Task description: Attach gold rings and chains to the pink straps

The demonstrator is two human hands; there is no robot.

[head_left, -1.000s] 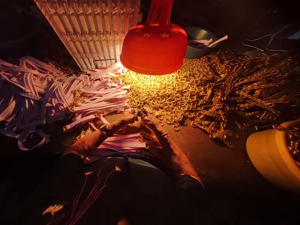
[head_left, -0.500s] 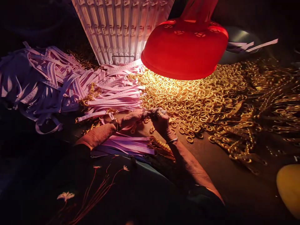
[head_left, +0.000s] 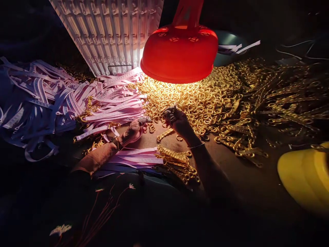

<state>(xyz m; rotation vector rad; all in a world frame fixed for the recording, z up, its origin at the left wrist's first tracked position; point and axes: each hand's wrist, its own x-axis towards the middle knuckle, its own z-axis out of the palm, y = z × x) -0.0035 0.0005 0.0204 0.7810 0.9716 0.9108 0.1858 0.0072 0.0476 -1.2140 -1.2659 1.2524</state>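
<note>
The left grip (head_left: 135,132) is curled closed and the right grip (head_left: 177,119) is bunched at the fingertips; whatever is held is hidden by the fingers and cannot be made out; a close pinch is best kept; gold-coloured rings (head_left: 180,99) are heaped just beyond on the tabletop (head_left: 246,175), with pink straps (head_left: 115,109) beside the left grip.

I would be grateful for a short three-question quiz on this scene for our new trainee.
1. What is on the wrist of the left hand? A) a wristwatch, B) a glove, C) a rubber band.
2. True or false: the red lampshade hangs above the heap of gold rings.
3. Fill in the blank: the basin at the right edge of the view is ____.

Key: 1 A; 2 true; 3 yellow.
</note>
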